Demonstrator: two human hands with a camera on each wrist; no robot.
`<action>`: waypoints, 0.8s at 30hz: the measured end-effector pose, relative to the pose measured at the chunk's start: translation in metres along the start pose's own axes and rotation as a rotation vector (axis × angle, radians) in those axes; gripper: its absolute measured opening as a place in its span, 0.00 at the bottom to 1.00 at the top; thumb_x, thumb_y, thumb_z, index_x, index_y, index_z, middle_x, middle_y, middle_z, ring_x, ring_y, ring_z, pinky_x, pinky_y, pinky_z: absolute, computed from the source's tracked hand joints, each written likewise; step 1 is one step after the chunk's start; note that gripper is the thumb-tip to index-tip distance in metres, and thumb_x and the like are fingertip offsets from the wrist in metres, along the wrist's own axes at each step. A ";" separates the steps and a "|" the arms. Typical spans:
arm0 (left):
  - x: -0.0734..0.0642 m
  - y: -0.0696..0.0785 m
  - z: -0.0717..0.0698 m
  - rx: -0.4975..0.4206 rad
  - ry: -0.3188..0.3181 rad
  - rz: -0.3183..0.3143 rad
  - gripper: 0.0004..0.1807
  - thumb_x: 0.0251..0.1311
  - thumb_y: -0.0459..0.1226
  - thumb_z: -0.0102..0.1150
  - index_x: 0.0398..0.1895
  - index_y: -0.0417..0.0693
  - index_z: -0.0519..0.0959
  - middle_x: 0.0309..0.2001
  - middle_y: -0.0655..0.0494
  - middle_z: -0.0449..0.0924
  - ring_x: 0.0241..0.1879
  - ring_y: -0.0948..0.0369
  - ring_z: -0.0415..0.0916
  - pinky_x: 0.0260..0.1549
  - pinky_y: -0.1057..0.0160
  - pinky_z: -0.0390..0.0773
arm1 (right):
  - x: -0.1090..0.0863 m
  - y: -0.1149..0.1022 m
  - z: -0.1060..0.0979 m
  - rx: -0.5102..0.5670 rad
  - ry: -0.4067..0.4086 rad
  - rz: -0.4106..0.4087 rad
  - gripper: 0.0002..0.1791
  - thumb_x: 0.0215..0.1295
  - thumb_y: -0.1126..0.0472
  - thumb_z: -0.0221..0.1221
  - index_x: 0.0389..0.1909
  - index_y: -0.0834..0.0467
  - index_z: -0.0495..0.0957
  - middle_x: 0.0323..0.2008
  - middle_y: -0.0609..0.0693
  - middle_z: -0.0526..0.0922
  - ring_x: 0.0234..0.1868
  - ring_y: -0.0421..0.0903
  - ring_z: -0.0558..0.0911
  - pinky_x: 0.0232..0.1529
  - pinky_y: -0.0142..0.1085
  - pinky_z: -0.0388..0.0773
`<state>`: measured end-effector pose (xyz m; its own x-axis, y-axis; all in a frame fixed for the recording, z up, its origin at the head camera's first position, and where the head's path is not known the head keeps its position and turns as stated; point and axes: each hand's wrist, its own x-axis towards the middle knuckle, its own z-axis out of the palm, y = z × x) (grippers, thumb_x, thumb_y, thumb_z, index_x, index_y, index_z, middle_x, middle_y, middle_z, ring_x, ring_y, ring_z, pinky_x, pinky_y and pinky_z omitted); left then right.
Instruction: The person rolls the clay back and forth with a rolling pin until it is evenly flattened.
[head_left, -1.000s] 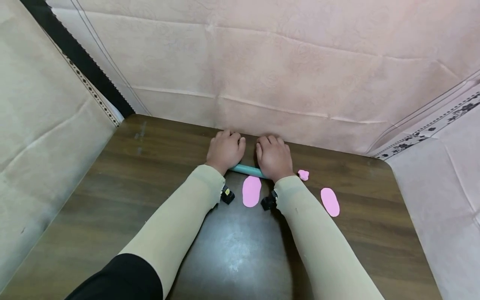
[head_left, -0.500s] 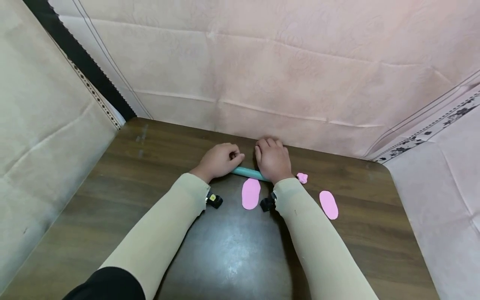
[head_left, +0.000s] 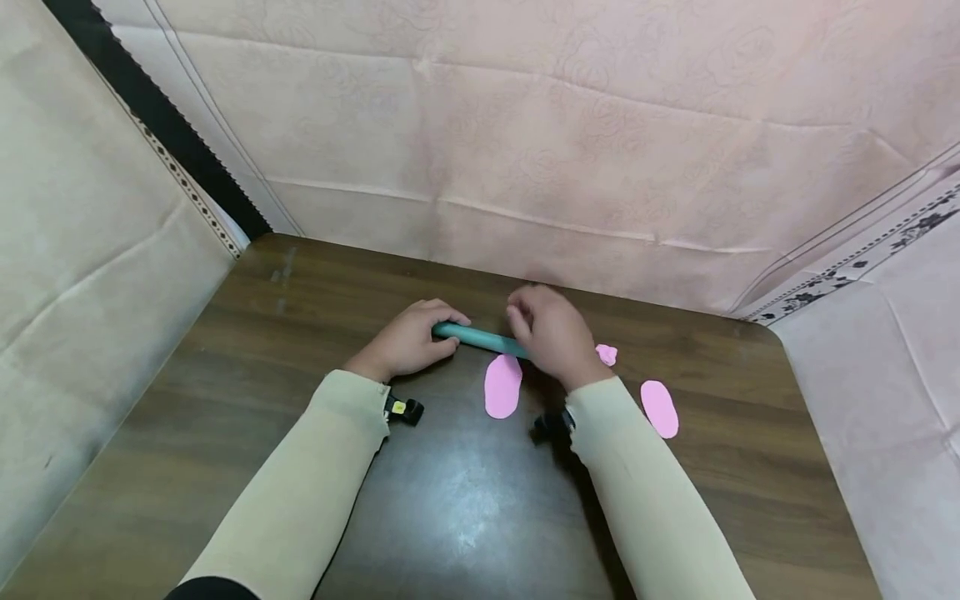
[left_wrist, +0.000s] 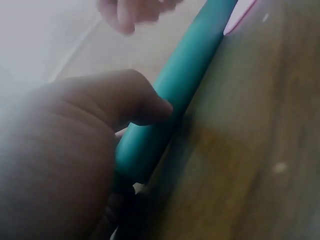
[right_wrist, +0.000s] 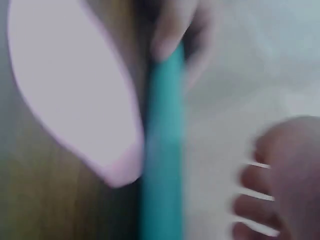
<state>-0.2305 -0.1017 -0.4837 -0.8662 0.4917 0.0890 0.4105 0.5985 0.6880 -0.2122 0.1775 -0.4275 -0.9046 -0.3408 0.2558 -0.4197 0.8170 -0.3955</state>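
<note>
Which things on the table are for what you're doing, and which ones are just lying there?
Seem part of the job:
- teal rod, held near one end by the left grip
- middle pink oval, right beside the rod

Probably just lying about, neither held:
- right pink oval
- small pink lump

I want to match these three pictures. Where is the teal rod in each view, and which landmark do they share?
Head: the teal rod lies just below the centre, sloping down to the right.
Left wrist: the teal rod runs diagonally from below centre to the top edge.
Right wrist: the teal rod runs vertically near the middle.
Shared landmark: the pink oval beside it; left wrist, only its tip, top right; right wrist, left side.
</note>
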 end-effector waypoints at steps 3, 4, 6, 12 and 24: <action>-0.001 0.001 0.000 0.005 0.002 -0.017 0.18 0.78 0.45 0.68 0.67 0.62 0.87 0.63 0.64 0.84 0.63 0.57 0.78 0.67 0.49 0.80 | -0.030 -0.019 -0.014 0.028 -0.143 -0.132 0.10 0.83 0.53 0.65 0.53 0.52 0.89 0.45 0.46 0.87 0.44 0.47 0.85 0.49 0.45 0.86; -0.001 0.001 0.000 0.006 0.000 -0.020 0.19 0.78 0.46 0.68 0.68 0.62 0.87 0.63 0.64 0.84 0.63 0.57 0.78 0.67 0.49 0.80 | -0.040 -0.023 -0.016 0.020 -0.168 -0.178 0.09 0.82 0.53 0.67 0.52 0.52 0.89 0.44 0.45 0.87 0.44 0.46 0.85 0.49 0.43 0.86; -0.001 0.002 0.000 0.006 -0.002 -0.028 0.19 0.78 0.46 0.67 0.68 0.63 0.87 0.63 0.64 0.84 0.63 0.57 0.78 0.66 0.48 0.80 | -0.058 -0.029 -0.018 -0.010 -0.189 -0.257 0.09 0.77 0.53 0.72 0.49 0.52 0.90 0.42 0.44 0.87 0.44 0.44 0.84 0.47 0.41 0.85; -0.003 0.002 -0.002 -0.010 0.009 -0.050 0.18 0.78 0.46 0.68 0.68 0.64 0.87 0.64 0.64 0.85 0.64 0.56 0.78 0.66 0.48 0.80 | -0.086 -0.027 -0.007 -0.106 -0.191 -0.340 0.13 0.67 0.50 0.81 0.47 0.49 0.90 0.45 0.41 0.87 0.47 0.41 0.82 0.51 0.37 0.85; 0.002 0.001 0.000 -0.040 0.026 -0.063 0.14 0.76 0.46 0.71 0.62 0.67 0.89 0.63 0.65 0.86 0.61 0.58 0.80 0.65 0.49 0.81 | -0.088 -0.016 0.007 -0.159 -0.064 -0.458 0.06 0.70 0.53 0.76 0.40 0.48 0.89 0.41 0.39 0.86 0.42 0.42 0.80 0.45 0.37 0.83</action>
<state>-0.2322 -0.1004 -0.4829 -0.8975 0.4365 0.0632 0.3434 0.6017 0.7211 -0.1263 0.1913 -0.4505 -0.6342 -0.7058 0.3156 -0.7638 0.6352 -0.1144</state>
